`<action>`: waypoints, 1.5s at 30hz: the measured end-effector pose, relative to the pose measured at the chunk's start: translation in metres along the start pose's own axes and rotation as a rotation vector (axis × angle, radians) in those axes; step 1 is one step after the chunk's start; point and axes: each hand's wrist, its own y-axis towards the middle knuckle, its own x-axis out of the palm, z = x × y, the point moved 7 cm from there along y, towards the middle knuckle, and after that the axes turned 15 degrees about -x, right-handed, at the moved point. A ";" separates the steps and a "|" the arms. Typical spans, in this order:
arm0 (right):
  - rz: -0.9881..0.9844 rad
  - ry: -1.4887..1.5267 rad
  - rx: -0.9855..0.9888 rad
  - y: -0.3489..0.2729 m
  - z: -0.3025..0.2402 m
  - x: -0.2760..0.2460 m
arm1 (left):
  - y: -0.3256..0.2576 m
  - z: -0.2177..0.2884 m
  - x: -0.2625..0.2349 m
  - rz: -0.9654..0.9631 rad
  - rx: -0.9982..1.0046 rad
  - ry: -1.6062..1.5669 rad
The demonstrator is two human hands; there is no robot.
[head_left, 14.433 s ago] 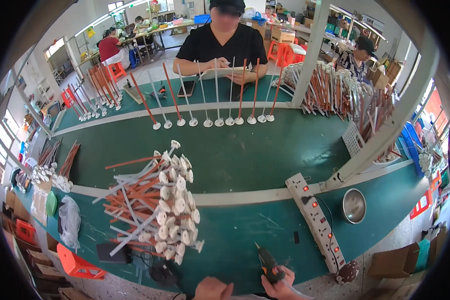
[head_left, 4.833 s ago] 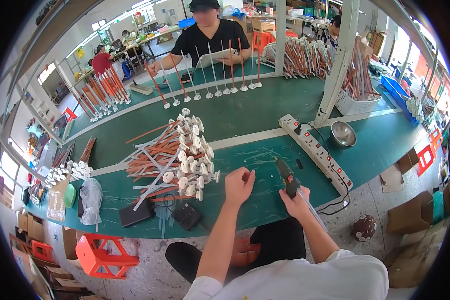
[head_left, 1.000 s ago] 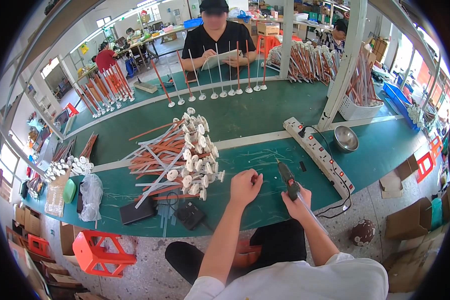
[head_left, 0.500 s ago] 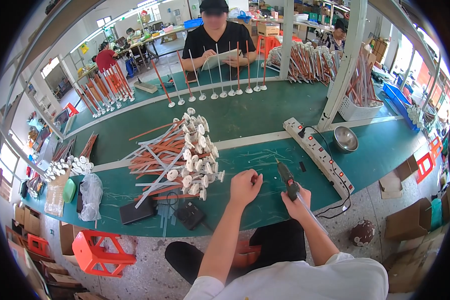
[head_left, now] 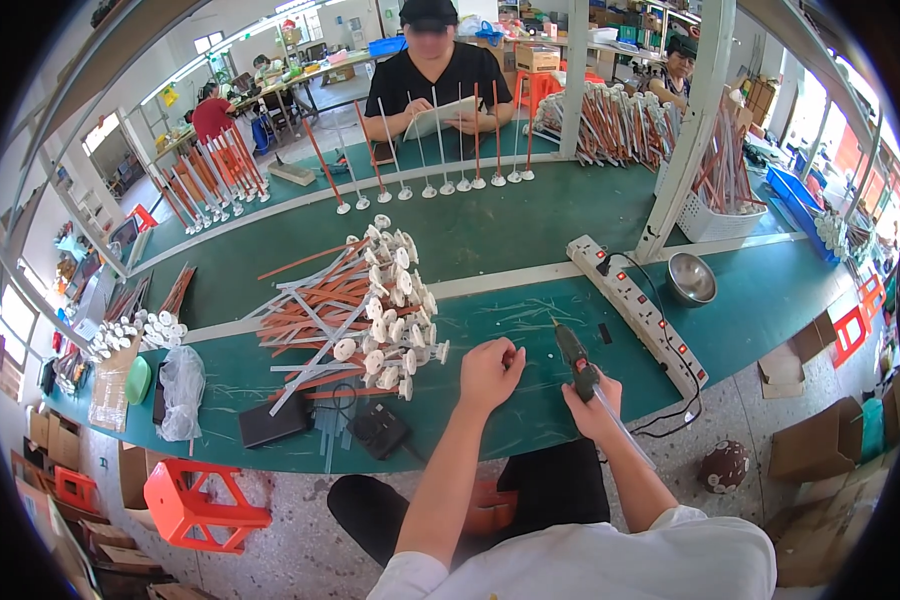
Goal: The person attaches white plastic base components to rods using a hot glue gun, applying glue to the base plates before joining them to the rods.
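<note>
My right hand is wrapped round the handle of a hot glue gun, its nozzle aimed away from me above the green tabletop. A clear glue stick runs out of the gun's back end along my wrist. Left of it, my left hand is curled into a loose fist at the table, and nothing shows in its fingers. Beyond and to the left of that fist lies a heap of brown and grey strips with white round bases bunched at their right ends.
A power strip with a black cable and a metal bowl lie on the right. Several strips stand upright on white bases before a seated person. Black adapters and a red stool are at left.
Both my hands and the glue gun have stayed in place. At the back right, a person's head has lifted and turned.
</note>
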 end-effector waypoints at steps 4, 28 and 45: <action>0.004 0.009 -0.007 0.001 0.000 0.000 | 0.001 0.001 -0.001 -0.001 -0.002 0.005; -0.001 0.022 -0.026 0.000 0.006 0.011 | -0.003 -0.009 -0.007 0.017 -0.023 -0.004; -0.001 0.088 -0.008 -0.006 0.031 0.012 | 0.004 -0.012 0.001 -0.003 -0.021 -0.009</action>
